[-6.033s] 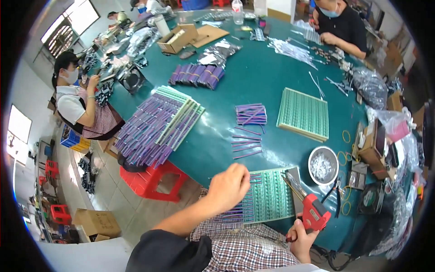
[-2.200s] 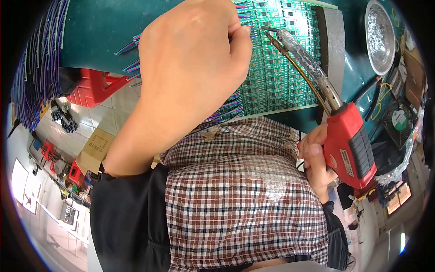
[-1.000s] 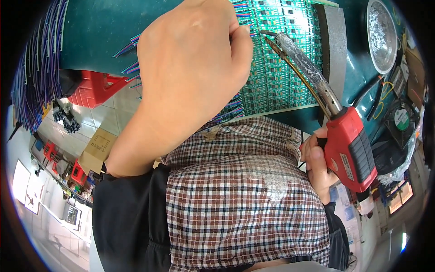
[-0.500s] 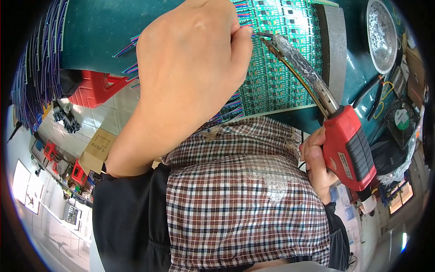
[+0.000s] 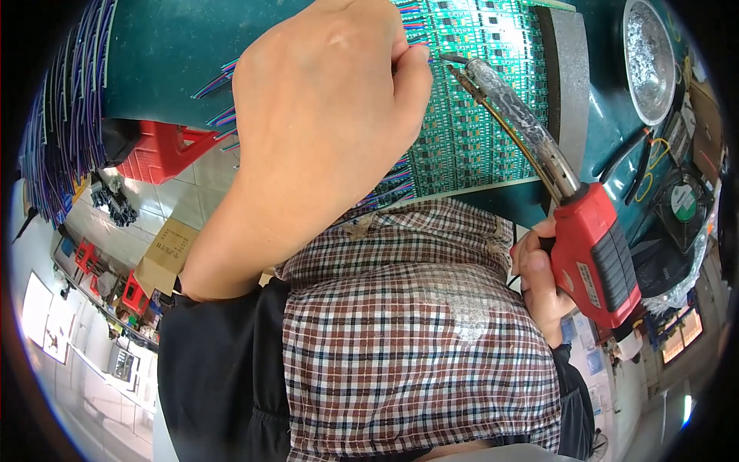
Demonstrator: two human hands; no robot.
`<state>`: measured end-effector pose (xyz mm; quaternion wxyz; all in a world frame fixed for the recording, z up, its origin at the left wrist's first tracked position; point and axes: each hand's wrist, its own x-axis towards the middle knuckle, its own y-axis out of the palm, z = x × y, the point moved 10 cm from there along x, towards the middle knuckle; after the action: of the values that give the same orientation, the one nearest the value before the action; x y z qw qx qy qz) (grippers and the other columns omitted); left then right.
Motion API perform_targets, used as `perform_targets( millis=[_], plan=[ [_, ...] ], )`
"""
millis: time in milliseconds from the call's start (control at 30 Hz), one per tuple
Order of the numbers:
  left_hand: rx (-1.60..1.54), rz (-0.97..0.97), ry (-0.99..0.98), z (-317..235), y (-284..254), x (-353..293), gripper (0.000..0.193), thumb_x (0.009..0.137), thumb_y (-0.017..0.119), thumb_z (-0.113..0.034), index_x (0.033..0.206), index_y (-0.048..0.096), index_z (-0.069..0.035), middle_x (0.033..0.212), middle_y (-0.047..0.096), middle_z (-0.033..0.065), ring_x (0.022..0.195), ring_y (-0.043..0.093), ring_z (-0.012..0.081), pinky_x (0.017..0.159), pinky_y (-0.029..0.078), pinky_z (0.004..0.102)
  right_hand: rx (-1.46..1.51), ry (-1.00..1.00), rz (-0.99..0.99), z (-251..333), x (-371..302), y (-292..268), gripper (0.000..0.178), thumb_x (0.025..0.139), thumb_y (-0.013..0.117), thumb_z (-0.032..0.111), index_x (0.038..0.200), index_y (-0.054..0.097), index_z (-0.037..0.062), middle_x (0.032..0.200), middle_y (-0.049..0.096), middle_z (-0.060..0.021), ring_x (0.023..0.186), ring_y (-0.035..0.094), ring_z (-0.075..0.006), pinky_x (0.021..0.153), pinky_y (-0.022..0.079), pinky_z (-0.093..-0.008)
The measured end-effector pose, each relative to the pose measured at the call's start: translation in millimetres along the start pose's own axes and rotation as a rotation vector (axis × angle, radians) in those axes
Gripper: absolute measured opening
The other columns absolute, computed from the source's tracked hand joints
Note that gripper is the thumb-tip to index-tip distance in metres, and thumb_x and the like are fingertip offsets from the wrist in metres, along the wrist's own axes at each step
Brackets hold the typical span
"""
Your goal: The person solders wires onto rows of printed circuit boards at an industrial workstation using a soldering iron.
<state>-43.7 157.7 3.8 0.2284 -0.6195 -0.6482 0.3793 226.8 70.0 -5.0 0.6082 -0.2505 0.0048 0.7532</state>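
My left hand (image 5: pixel 323 108) is closed in a pinch over the left edge of a green circuit board panel (image 5: pixel 477 146). Thin coloured wire shows by its thumb and index finger; the palm side is hidden. Wires (image 5: pixel 223 81) fan out to the left from beneath it. My right hand (image 5: pixel 540 281) grips a red and black soldering gun (image 5: pixel 589 246), partly hidden behind its body. The gun's dark tip and thin brass-coloured solder feed tube (image 5: pixel 512 138) point up and left over the board, just right of the left thumb, apart from it.
A grey curved bar (image 5: pixel 570 92) lies along the panel's right side. Beyond it are a metal bowl (image 5: pixel 649 61), black-handled pliers (image 5: pixel 627 162) and a small fan (image 5: pixel 681 202). Bundled wires (image 5: pixel 65 115) hang at the far left. A red stool (image 5: pixel 158 150) stands below the table.
The soldering gun has shifted slightly right, so its tip is farther from my left fingers. My left hand stays almost still.
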Motion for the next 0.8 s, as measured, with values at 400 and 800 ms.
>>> perform_targets(
  millis=[400, 800],
  plan=[
    [0.020, -0.022, 0.030, 2, 2, -1, 0.020, 0.084, 0.076, -0.013, 0.076, 0.061, -0.002, 0.072, 0.057, 0.0072, 0.063, 0.061, 0.0192, 0.059, 0.048, 0.0304, 0.011, -0.006, 0.116, 0, 3, 11, 0.018, 0.091, 0.065, 0.004, 0.102, 0.050, 0.0008, 0.075, 0.048, -0.0057, 0.053, 0.041, -0.0098, 0.051, 0.039, -0.0271],
    [0.038, -0.049, 0.062, 3, 0, -6, 0.021, 0.085, 0.077, -0.015, 0.076, 0.062, -0.003, 0.072, 0.057, 0.0057, 0.063, 0.061, 0.0169, 0.059, 0.049, 0.0289, 0.031, -0.045, 0.075, 4, 5, 9, 0.021, 0.090, 0.067, 0.007, 0.101, 0.050, 0.0006, 0.075, 0.051, -0.0075, 0.049, 0.041, -0.0091, 0.050, 0.040, -0.0256]
  ],
)
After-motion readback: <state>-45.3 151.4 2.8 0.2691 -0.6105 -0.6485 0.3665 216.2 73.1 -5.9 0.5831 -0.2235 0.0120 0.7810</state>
